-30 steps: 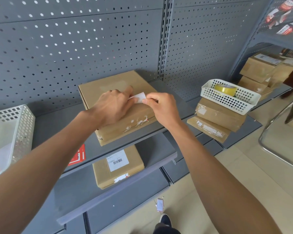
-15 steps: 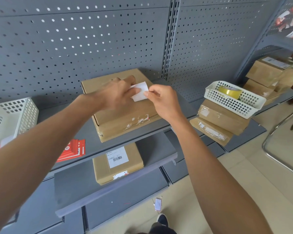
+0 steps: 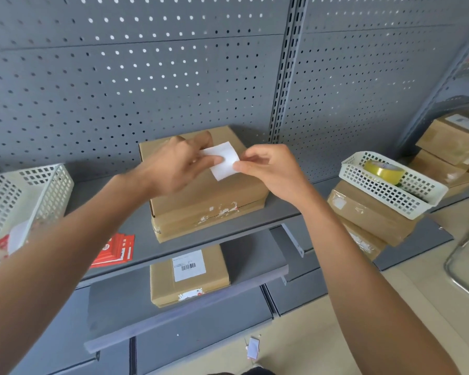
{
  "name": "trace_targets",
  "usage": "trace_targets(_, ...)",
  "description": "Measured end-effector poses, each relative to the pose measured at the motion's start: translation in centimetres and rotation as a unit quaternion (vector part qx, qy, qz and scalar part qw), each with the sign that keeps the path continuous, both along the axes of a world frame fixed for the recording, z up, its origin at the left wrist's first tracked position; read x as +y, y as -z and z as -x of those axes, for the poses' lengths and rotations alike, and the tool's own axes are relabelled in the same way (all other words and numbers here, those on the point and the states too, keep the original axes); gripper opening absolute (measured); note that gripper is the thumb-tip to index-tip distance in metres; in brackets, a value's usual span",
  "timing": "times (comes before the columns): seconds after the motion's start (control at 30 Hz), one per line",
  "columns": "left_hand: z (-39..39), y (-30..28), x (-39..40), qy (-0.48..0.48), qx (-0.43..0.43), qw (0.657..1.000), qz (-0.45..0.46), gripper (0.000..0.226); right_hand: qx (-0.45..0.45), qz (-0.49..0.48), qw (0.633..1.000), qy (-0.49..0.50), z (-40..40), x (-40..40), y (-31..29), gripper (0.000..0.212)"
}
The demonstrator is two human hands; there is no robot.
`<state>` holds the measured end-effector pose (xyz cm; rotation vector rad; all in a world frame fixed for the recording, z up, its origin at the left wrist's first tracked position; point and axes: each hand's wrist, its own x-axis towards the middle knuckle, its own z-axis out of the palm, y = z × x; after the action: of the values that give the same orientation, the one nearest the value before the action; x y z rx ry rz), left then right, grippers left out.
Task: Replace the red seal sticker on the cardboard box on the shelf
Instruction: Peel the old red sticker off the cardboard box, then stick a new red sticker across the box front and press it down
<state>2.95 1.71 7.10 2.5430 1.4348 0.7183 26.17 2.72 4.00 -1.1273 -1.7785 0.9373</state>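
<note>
Both hands pinch a small white rectangular paper sheet [image 3: 224,161] above the brown cardboard box [image 3: 201,190] on the grey metal shelf [image 3: 276,212]: left hand [image 3: 179,165] grip closed on one edge, right hand [image 3: 266,169] on the other, likely peeling backing off the new seal, with torn red-white residue [image 3: 222,208] on the box front.

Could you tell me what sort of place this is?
Probably a shop stockroom or parcel point: grey pegboard-backed shelving, sealed cardboard boxes stacked on it, one with a barcode label, and a basket holding packing tape.

Two hands [image 3: 173,169] [image 3: 268,169], two white baskets [image 3: 38,190] [image 3: 417,196], one tape roll [image 3: 383,171].
</note>
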Motion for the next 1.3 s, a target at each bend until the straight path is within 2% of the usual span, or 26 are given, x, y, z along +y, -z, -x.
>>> trace_targets(0.17,-0.9,-0.7,-0.9,-0.013,-0.092,0.996,-0.002,0.03,0.029,-0.007,1.0,-0.003,-1.2,0.6,-1.3,0.033)
trace_targets(0.27,-1.1,-1.0,-1.3,-0.074,-0.127,0.989,-0.019,0.035,0.081,-0.03,0.994,0.06,-1.7,0.3,-1.0,0.029)
trace_targets(0.33,-1.1,-0.9,-1.8,-0.15,-0.144,0.976,-0.071,0.035,0.123,-0.069,0.983,0.121,-1.7,-0.8,-1.1,0.019)
trace_targets(0.4,-2.0,-0.7,-2.7,-0.207,-0.13,0.955,-0.168,0.026,0.129,-0.088,0.982,0.11,-0.5,-2.6,-1.5,0.011)
trace_targets(0.47,-3.5,-0.4,-3.5,-0.195,-0.102,0.945,-0.242,0.018,0.132,-0.077,0.986,0.064,1.6,-4.7,-1.9,0.01)
trace_targets(0.6,-5.1,-0.1,-4.2,-0.162,-0.04,0.931,-0.325,0.013,0.214,-0.026,0.974,0.065,4.0,-6.2,-2.3,0.018)
trace_targets(0.7,-5.3,0.1,-4.7,-0.176,0.006,0.909,-0.377,0.013,0.219,-0.017,0.972,0.082,4.0,-6.4,-2.5,0.024)
trace_targets(0.8,-5.6,0.4,-5.2,-0.171,0.035,0.891,-0.42,0.013,0.21,-0.011,0.975,0.072,3.6,-6.3,-2.6,0.02)
trace_targets(0.97,-5.9,0.6,-6.3,-0.18,0.048,0.88,-0.436,0.025,0.186,0.008,0.98,0.067,2.5,-6.1,-2.3,0.022)
trace_targets(1.1,-6.0,0.8,-7.3,-0.202,0.068,0.876,-0.433,0.026,0.182,0.023,0.981,0.058,1.5,-6.5,-2.6,0.02)
trace_targets(1.2,-5.8,0.9,-8.0,-0.188,0.063,0.887,-0.416,0.033,0.161,0.018,0.986,0.036,0.6,-6.9,-2.8,0.022)
trace_targets(1.3,-4.9,1.0,-9.1,-0.161,0.049,0.911,-0.377,0.052,0.167,0.026,0.985,0.016,-0.2,-7.1,-2.5,0.019)
